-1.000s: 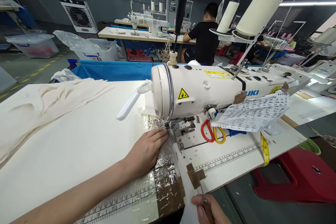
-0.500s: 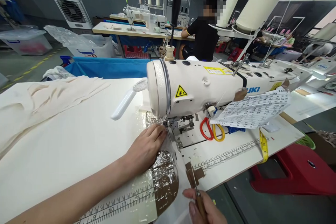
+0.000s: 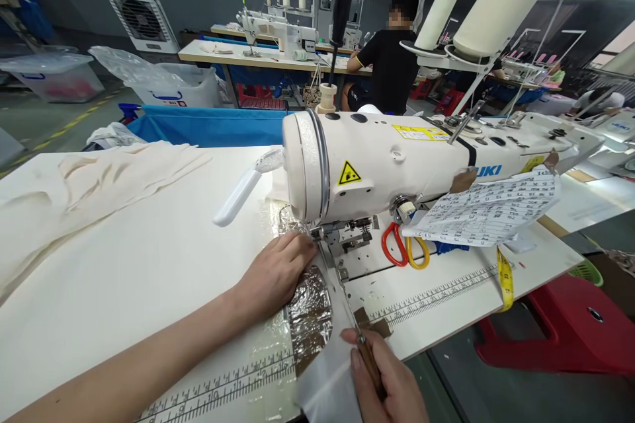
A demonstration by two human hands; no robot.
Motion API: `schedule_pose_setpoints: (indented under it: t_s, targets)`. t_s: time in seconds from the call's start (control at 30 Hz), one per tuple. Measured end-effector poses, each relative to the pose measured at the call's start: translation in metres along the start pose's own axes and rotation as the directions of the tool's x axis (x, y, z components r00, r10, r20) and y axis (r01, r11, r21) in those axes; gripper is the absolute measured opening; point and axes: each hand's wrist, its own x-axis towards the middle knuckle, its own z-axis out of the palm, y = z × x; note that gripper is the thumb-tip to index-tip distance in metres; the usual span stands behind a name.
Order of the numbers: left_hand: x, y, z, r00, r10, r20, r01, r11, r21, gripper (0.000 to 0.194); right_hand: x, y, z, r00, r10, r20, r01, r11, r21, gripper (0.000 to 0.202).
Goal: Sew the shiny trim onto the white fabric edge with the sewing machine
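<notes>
My left hand (image 3: 280, 271) presses down beside the needle area of the white sewing machine (image 3: 367, 165), its fingers bent and close together on white fabric. The fingertips are partly hidden there. My right hand (image 3: 391, 377) is closed around the wooden handle of an awl (image 3: 370, 363). The awl's thin metal shaft slants up and away towards the presser foot, over the white fabric (image 3: 330, 377) hanging off the table's front edge. Between the hands lies a brown patch under clear, shiny tape (image 3: 311, 310).
Red- and yellow-handled scissors (image 3: 404, 248) lie right of the needle. A written sheet (image 3: 486, 208) is taped to the machine. A yellow tape measure (image 3: 505, 281) hangs over the edge. Cream fabric (image 3: 99, 185) lies left; a red stool (image 3: 560, 330) stands right. A person (image 3: 391, 66) sits behind.
My right hand has moved slightly up with the awl, whose tip is now nearer the presser foot. More white fabric shows beside that hand. My left hand stays at the needle area.
</notes>
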Motion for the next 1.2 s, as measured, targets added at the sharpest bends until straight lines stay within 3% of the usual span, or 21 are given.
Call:
schedule_pose_setpoints:
  t_s: [0.13, 0.27, 0.37, 0.53, 0.67, 0.83, 1.2]
  targets:
    - [0.0, 0.003, -0.001, 0.997, -0.071, 0.001, 0.071, 0.994, 0.079, 0.035, 0.014, -0.008, -0.001, 0.993, -0.104, 0.055, 0.104, 0.995, -0.002, 0.03]
    - [-0.001, 0.003, -0.002, 0.998, -0.01, -0.059, 0.006, 0.998, -0.067, 0.031, 0.021, -0.009, -0.001, 0.975, -0.212, 0.07, 0.215, 0.976, -0.034, 0.026]
    - [-0.002, 0.002, -0.001, 0.998, 0.027, -0.054, -0.033, 0.994, -0.104, 0.029, 0.023, -0.01, 0.0, 0.969, -0.23, 0.086, 0.236, 0.969, -0.071, 0.025]
    - [-0.001, 0.003, -0.002, 1.0, -0.017, -0.013, 0.017, 1.0, -0.022, 0.033, 0.032, -0.013, 0.002, 0.958, -0.264, 0.11, 0.277, 0.952, -0.131, 0.026]
    - [0.0, 0.003, -0.006, 0.998, -0.04, -0.049, 0.04, 0.999, -0.013, 0.034, 0.041, -0.016, 0.001, 0.945, -0.269, 0.184, 0.303, 0.935, -0.187, 0.027]
    - [-0.001, 0.002, -0.005, 0.997, 0.042, -0.067, -0.05, 0.992, -0.119, 0.026, 0.046, -0.018, 0.001, 0.941, -0.258, 0.216, 0.301, 0.934, -0.194, 0.027]
    - [0.001, 0.005, -0.004, 1.0, 0.017, -0.016, -0.015, 0.995, 0.096, 0.033, 0.053, -0.021, 0.009, 0.925, -0.342, 0.162, 0.373, 0.9, -0.227, 0.028]
